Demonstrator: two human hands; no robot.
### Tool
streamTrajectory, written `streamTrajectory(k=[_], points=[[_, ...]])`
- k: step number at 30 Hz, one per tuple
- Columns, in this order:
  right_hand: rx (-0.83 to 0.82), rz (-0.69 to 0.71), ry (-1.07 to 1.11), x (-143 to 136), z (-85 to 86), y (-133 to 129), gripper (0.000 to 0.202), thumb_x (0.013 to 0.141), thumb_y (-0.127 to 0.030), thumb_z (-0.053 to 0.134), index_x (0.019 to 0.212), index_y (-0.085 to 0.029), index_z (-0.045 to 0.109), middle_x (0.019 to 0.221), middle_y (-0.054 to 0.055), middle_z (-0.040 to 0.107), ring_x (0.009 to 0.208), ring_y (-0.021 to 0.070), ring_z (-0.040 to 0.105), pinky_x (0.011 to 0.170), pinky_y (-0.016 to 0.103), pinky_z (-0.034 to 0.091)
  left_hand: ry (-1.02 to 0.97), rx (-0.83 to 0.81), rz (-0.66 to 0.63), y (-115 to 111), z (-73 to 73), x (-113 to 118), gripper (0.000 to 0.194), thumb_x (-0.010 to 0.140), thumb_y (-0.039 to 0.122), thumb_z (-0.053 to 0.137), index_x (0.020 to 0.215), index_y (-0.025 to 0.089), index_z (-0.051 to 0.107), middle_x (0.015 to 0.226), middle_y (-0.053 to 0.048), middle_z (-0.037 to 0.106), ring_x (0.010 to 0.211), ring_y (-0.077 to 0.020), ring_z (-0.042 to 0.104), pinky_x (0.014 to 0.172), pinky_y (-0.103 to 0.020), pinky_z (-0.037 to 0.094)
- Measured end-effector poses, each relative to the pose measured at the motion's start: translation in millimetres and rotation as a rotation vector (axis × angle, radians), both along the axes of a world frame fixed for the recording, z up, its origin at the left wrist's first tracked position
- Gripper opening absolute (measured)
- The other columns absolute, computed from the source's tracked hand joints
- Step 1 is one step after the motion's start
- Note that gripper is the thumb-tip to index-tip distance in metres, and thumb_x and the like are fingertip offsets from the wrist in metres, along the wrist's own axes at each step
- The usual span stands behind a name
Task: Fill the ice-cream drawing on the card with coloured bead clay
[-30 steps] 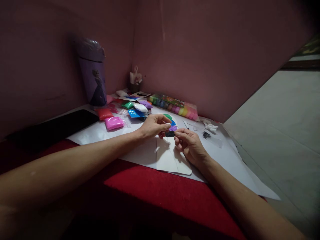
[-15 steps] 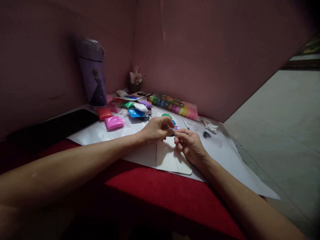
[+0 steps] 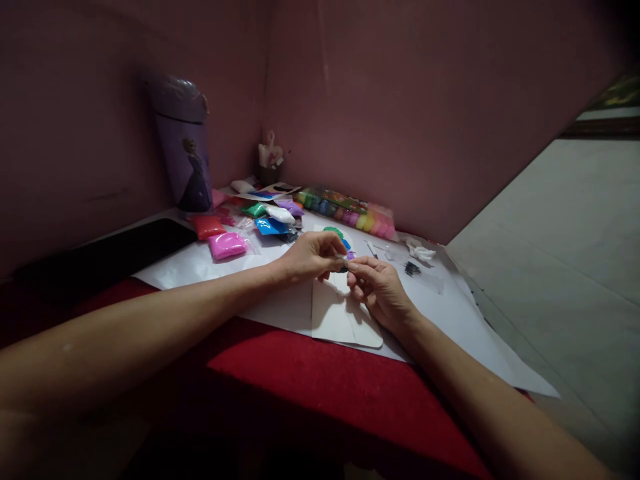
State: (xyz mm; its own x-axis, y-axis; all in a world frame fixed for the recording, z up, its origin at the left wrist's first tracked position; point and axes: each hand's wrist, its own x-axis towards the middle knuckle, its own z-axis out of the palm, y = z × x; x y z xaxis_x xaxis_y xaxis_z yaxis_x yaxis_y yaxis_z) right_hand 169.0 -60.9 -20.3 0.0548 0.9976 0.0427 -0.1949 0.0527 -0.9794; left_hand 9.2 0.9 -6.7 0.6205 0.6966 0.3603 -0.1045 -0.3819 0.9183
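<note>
Where a small pale bit (image 3: pixel 345 258) sits, half hidden, above the white card (image 3: pixel 340 320), the left hand (image 3: pixel 313 255) and right hand (image 3: pixel 377 282) pinch it between thumbs and forefingers, other fingers curled. Green, blue and purple patches (image 3: pixel 334 231) show just beyond. The card reaches the front edge of the white sheet (image 3: pixel 465 320), which lies open beside the right forearm (image 3: pixel 480 393).

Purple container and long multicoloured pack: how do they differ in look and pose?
The purple container stands upright; the long multicoloured pack lies flat.
The container is mostly purple with a printed figure; the pack shows a row of many colours.
The container is further left than the pack.
Both are close to the pink walls.
</note>
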Motion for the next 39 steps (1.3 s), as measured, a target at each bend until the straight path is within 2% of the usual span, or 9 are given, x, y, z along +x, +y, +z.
streamTrajectory(k=[5,11,17,23,30,36,39], points=[[-0.003,-0.001,-0.002,-0.5,0.3,-0.6,0.018,0.065,-0.027,0.077,0.068,-0.016,0.064,0.051,-0.003,0.062,0.034,0.0042,0.045,0.033,0.015,0.031,-0.082,-0.039,0.064,1.5,3.0,-1.7,0.009,0.077,0.015,0.063,0.077,0.014,0.055,0.054,0.003,0.056,0.040,-0.0064,0.053,0.038,-0.018,0.043],[0.007,0.015,-0.004,-0.2,0.6,-0.1,0.018,0.064,-0.027,0.078,0.069,-0.015,0.065,0.050,-0.002,0.063,0.034,0.0041,0.046,0.034,0.014,0.032,-0.020,-0.060,-0.061,0.3,1.1,-0.5,0.011,0.074,0.015,0.066,0.079,0.011,0.056,0.058,0.002,0.060,0.040,-0.0075,0.054,0.038,-0.019,0.044],[0.006,0.028,0.004,0.9,-0.8,0.0,0.018,0.067,-0.027,0.077,0.068,-0.016,0.063,0.052,-0.003,0.063,0.034,0.0039,0.046,0.034,0.013,0.031,-0.092,-0.066,0.035,3.6,0.1,-2.1,0.012,0.076,0.018,0.066,0.078,0.012,0.055,0.054,0.003,0.057,0.040,-0.0067,0.054,0.038,-0.017,0.043],[0.020,0.031,-0.003,1.0,-0.5,-0.5,0.016,0.068,-0.026,0.076,0.071,-0.016,0.063,0.052,-0.003,0.063,0.036,0.0039,0.047,0.035,0.013,0.032,-0.009,-0.103,-0.133,3.2,-2.0,-2.1,0.019,0.075,0.021,0.068,0.083,0.010,0.055,0.060,0.000,0.063,0.041,-0.0089,0.058,0.039,-0.019,0.045],[0.011,0.023,-0.006,0.2,-0.3,-0.2,0.020,0.067,-0.028,0.077,0.073,-0.016,0.063,0.053,-0.003,0.063,0.035,0.0038,0.046,0.035,0.014,0.031,-0.036,-0.145,0.020,5.0,-1.5,-2.5,0.014,0.078,0.016,0.065,0.081,0.011,0.053,0.060,0.000,0.063,0.039,-0.0077,0.055,0.039,-0.019,0.044],[0.012,0.028,-0.024,0.5,-0.4,-0.9,0.018,0.067,-0.028,0.076,0.072,-0.016,0.064,0.054,-0.003,0.064,0.036,0.0039,0.046,0.036,0.014,0.032,0.011,-0.111,-0.106,2.0,-1.5,-1.0,0.015,0.076,0.018,0.067,0.080,0.011,0.054,0.058,0.001,0.062,0.040,-0.0078,0.056,0.039,-0.018,0.045],[0.010,0.027,-0.023,0.4,-0.5,-0.8,0.018,0.068,-0.028,0.077,0.072,-0.016,0.064,0.054,-0.003,0.064,0.036,0.0040,0.047,0.035,0.014,0.032,0.000,-0.099,-0.031,1.6,-0.5,-0.9,0.013,0.077,0.017,0.066,0.079,0.011,0.055,0.058,0.002,0.061,0.039,-0.0070,0.055,0.039,-0.018,0.044]])
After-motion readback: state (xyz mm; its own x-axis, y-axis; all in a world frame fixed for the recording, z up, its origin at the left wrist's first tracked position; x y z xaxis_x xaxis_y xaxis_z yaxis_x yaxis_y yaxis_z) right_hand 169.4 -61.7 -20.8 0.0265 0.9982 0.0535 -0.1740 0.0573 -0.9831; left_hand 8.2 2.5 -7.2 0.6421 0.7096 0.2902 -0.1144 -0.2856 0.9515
